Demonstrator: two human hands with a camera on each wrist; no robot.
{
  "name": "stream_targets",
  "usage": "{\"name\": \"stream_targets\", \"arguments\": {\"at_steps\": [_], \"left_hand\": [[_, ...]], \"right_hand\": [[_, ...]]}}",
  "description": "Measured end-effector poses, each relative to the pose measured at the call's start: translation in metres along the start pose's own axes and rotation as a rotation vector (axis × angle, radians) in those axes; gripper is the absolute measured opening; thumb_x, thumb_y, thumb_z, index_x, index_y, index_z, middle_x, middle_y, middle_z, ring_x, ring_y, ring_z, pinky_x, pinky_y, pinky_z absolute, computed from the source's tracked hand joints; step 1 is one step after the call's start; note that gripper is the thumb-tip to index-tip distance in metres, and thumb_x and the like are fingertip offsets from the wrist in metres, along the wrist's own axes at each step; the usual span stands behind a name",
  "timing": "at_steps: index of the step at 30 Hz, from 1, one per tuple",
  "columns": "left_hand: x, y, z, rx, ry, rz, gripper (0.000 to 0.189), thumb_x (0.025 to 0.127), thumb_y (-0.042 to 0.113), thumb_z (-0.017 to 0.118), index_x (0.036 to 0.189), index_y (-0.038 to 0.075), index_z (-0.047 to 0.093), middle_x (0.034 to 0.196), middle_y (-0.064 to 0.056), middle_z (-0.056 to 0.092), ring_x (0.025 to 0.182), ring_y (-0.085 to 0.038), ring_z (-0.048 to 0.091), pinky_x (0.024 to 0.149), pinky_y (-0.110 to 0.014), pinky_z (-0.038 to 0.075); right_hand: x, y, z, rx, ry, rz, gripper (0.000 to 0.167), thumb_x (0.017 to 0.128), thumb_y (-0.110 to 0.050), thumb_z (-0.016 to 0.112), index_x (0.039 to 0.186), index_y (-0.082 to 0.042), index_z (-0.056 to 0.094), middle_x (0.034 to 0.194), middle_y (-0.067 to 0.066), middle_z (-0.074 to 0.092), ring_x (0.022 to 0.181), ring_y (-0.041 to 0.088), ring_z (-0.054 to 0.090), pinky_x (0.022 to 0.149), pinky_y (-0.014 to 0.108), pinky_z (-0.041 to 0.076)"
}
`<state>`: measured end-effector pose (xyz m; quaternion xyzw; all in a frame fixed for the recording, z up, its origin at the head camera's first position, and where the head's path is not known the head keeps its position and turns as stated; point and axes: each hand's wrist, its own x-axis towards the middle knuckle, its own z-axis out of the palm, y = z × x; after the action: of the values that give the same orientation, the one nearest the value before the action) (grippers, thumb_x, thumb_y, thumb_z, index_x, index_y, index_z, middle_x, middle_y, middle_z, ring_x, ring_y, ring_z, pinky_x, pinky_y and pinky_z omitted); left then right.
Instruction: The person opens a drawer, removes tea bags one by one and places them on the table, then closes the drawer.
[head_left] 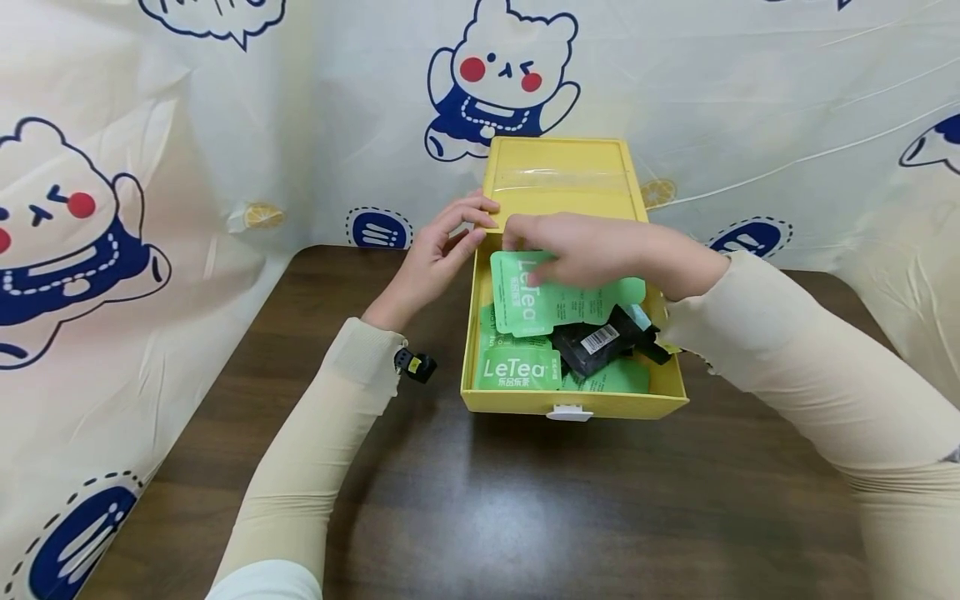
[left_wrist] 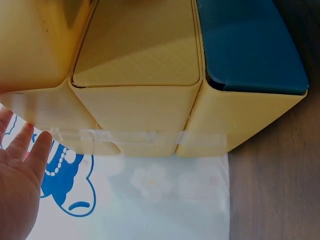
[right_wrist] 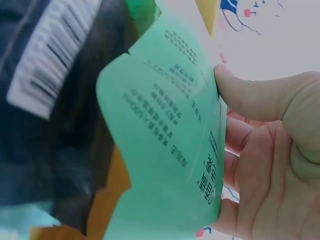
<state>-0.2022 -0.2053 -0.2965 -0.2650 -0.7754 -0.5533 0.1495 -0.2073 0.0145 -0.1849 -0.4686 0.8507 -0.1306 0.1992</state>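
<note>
A yellow box [head_left: 468, 367] with its lid [head_left: 562, 179] raised stands on the table. Inside its far part my right hand [head_left: 585, 250] pinches a green LeTea tea packet [head_left: 570, 292], thumb on the near face and fingers behind. The right wrist view shows the packet [right_wrist: 165, 115] bent, with printed lines. My left hand [head_left: 442, 246] touches the left edge where lid and box meet, fingers extended. Below the held packet lie another green LeTea packet [head_left: 517, 367] and a black packet [head_left: 600, 340] with a barcode label.
A white latch [head_left: 570, 412] sticks out at the box's front. Patterned cloth [head_left: 360, 108] hangs behind the brown table [head_left: 525, 517]. In the left wrist view, yellow bins [left_wrist: 145, 115], one with a dark blue lid [left_wrist: 250, 50], stand beside my fingers, tape across them.
</note>
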Motion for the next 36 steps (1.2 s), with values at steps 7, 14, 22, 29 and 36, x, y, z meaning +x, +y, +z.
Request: {"name": "stream_targets", "arguments": {"at_steps": [7, 14, 22, 29, 36], "left_hand": [[0.0, -0.002, 0.0, 0.001, 0.001, -0.012, 0.019, 0.103, 0.007, 0.051, 0.115, -0.002, 0.061, 0.141, -0.011, 0.054, 0.15, -0.012, 0.03, 0.116, -0.043, 0.04], [0.0, -0.001, 0.0, 0.005, 0.008, -0.014, 0.018, 0.102, 0.007, 0.051, 0.114, -0.002, 0.061, 0.141, -0.011, 0.053, 0.15, -0.011, 0.03, 0.117, -0.044, 0.039], [0.0, -0.001, 0.0, 0.013, 0.011, -0.023, 0.018, 0.103, 0.008, 0.051, 0.115, -0.001, 0.061, 0.141, -0.01, 0.054, 0.15, -0.011, 0.03, 0.117, -0.045, 0.039], [0.001, 0.002, 0.002, 0.011, 0.008, -0.039, 0.018, 0.102, 0.008, 0.052, 0.115, -0.001, 0.061, 0.142, -0.01, 0.053, 0.15, -0.011, 0.03, 0.117, -0.042, 0.039], [0.0, 0.003, 0.002, 0.005, 0.012, -0.047, 0.018, 0.103, 0.008, 0.051, 0.115, -0.001, 0.06, 0.142, -0.01, 0.053, 0.15, -0.011, 0.029, 0.117, -0.041, 0.039]], "right_hand": [[-0.016, 0.004, -0.021, 0.04, 0.09, -0.001, 0.024, 0.102, -0.005, 0.048, 0.126, -0.003, 0.047, 0.13, 0.021, 0.061, 0.125, 0.035, 0.053, 0.109, 0.051, 0.041], [-0.035, 0.029, -0.041, 0.051, 0.178, 0.101, 0.029, 0.104, -0.008, 0.045, 0.134, -0.007, 0.041, 0.113, 0.018, 0.068, 0.086, 0.024, 0.055, 0.076, 0.033, 0.043], [-0.067, 0.082, -0.045, 0.128, 0.269, 0.199, 0.031, 0.103, -0.005, 0.046, 0.133, -0.004, 0.039, 0.114, 0.02, 0.067, 0.073, 0.012, 0.058, 0.064, 0.02, 0.044], [-0.094, 0.127, -0.04, 0.32, 0.266, 0.346, 0.031, 0.106, -0.013, 0.043, 0.135, -0.007, 0.035, 0.112, 0.002, 0.068, 0.074, 0.014, 0.065, 0.062, 0.027, 0.054], [-0.107, 0.16, -0.03, 0.391, 0.276, 0.43, 0.033, 0.106, -0.018, 0.044, 0.136, -0.007, 0.036, 0.115, -0.004, 0.066, 0.078, 0.01, 0.067, 0.066, 0.028, 0.056]]}}
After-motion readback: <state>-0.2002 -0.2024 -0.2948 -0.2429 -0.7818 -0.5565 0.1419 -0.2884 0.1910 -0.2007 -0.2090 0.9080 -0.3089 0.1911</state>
